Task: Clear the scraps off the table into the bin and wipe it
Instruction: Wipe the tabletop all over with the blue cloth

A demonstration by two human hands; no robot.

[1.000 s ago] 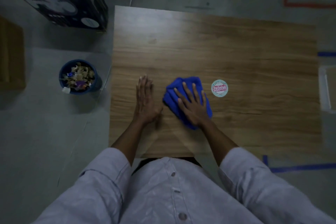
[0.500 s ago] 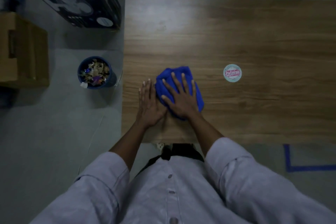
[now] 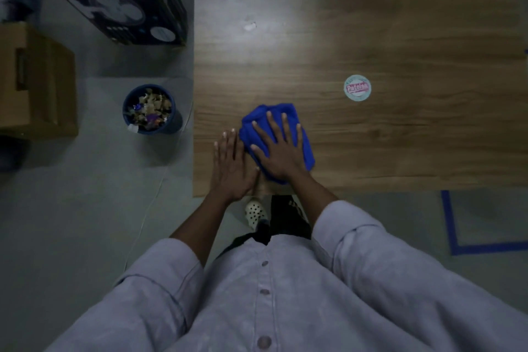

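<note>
Right hand (image 3: pixel 281 153) flat on bunched blue cloth (image 3: pixel 274 120)

tabletop (image 3: pixel 400 151) mostly bare; round sticker (image 3: pixel 357 88) right, white speck (image 3: pixel 250 26) far.

Tabletop (image 3: pixel 400 23): 1.
On it: blue cloth (image 3: pixel 307 153), 1; round sticker (image 3: pixel 357 88), 1; white speck (image 3: pixel 250 26), 1.
Left grip (image 3: pixel 231 166) plus right grip (image 3: pixel 281 154): 2.
On the floor (image 3: pixel 85 208): bin (image 3: pixel 175 123), 1, with scraps (image 3: pixel 148 111) too jumbled to count; dark printed box (image 3: pixel 120 8) plus brown cardboard box (image 3: pixel 37 80), 2 boxes.
Shoe (image 3: pixel 255 211) in view: 1.
</note>
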